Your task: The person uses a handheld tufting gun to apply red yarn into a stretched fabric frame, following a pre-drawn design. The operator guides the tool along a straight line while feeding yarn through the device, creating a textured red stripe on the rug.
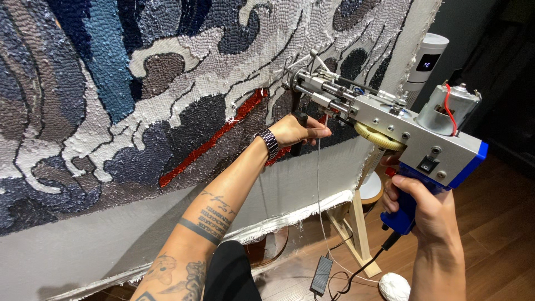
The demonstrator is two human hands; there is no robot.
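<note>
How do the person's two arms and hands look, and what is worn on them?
Both arms are bare, without sleeves or gloves. The left hand has a dark metal-link wristband at its wrist, and its forearm carries dark tattoos: a band, lines of script, figures. The right hand wears nothing.

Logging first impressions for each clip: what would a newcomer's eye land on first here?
Probably the tufting gun, silver and blue, right of centre: the right hand holds its blue grip and the left hand its black front handle, needle end at the cloth. Behind it the stretched tufted rug fills the left and top in blues, greys and white, with a red streak running down from the needle. A white yarn ball lies on the wooden floor below.
</note>
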